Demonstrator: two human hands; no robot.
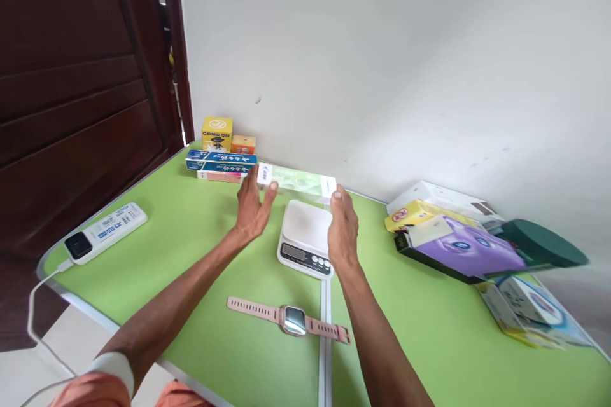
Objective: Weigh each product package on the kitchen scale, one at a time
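Green-and-white box [296, 182] is held lengthwise between both hands, at or just beyond the far edge of the white scale [305, 221]; its exact height cannot be told. Left hand [252, 206] is clamped on the left end, thumb against the near side. Right hand [342, 224] is clamped on the right end, thumb uppermost. The scale rests on the green table [267, 372], display toward the person. Pink watch [294, 320] lies nearer the person, strap extended. White power bank [114, 229], cable connected, lies at left. Blue boxes [221, 161] are stacked behind the left hand. Purple box [470, 248] lies at right among other packages.
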